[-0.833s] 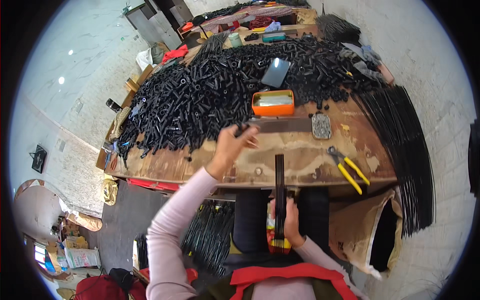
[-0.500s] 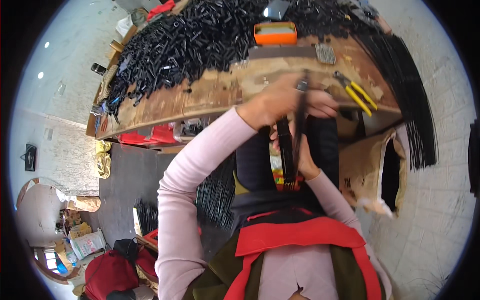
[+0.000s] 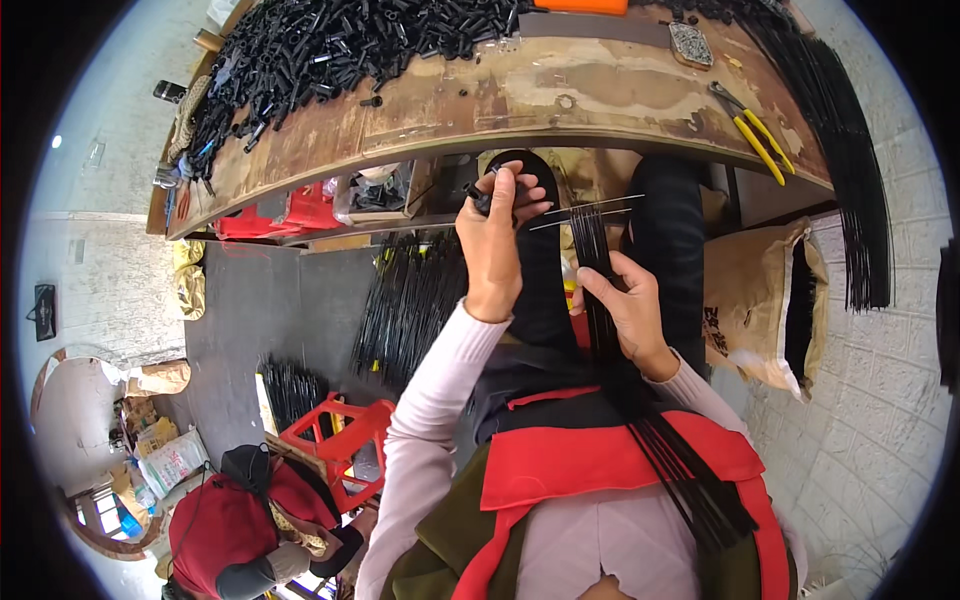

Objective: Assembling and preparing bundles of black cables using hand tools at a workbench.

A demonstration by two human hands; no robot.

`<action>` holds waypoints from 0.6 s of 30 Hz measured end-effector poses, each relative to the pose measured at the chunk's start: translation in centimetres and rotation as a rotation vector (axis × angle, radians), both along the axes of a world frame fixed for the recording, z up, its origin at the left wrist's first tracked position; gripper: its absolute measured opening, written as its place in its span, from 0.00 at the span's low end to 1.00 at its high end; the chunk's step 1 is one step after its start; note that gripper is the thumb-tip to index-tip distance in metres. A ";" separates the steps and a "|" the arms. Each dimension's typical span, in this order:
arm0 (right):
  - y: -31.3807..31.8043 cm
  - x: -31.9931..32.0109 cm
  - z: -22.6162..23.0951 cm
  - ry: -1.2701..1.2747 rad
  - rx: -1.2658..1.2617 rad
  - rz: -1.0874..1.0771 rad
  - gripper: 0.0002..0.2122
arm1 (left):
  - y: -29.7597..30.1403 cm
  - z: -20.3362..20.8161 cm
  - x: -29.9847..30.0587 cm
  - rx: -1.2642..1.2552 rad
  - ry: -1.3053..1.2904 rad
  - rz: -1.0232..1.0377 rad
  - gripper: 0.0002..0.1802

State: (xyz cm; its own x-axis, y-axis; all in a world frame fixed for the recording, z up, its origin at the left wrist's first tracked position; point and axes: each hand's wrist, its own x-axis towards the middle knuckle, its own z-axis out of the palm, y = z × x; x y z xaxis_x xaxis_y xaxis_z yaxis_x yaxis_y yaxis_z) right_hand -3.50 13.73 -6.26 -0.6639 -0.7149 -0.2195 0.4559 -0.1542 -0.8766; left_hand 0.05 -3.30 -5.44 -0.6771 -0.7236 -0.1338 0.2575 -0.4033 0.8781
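Note:
My left hand (image 3: 492,240) is raised at the table's front edge, its fingers curled round a small black plastic piece (image 3: 480,198). Over my lap, my right hand (image 3: 625,305) grips a flat bundle of long thin black rods (image 3: 598,335), thumb lying across it. The bundle's lower end fans out over my red apron (image 3: 560,470). At its upper end a couple of thin light-coloured rods (image 3: 625,203) stick out sideways across the others. The two hands are apart, with the bundle's upper end to the right of my left fingers.
Black plastic tubes (image 3: 330,60) are heaped on the wooden table (image 3: 430,110). Yellow-handled pliers (image 3: 755,135) and a small tin (image 3: 690,45) lie at its right. More black rods hang off the right edge (image 3: 865,210). A person in dark red (image 3: 225,520) is at lower left, by a red stool (image 3: 340,445).
My left hand has moved leftward, away from the bundle it was crossing. The bundle now reaches down over my apron. The view has shifted, so the table sits higher.

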 end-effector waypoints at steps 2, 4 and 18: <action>-0.1 0.0 -0.2 0.014 0.017 0.001 0.08 | 0.8 -0.2 -0.8 -0.016 0.006 0.065 0.18; -0.2 -0.1 -0.1 0.031 0.031 0.000 0.08 | 1.7 -0.3 -1.7 -0.041 0.028 0.133 0.18; -0.5 -1.0 0.0 -0.001 0.033 -0.038 0.07 | 0.6 -1.2 0.3 0.313 -0.039 -0.142 0.13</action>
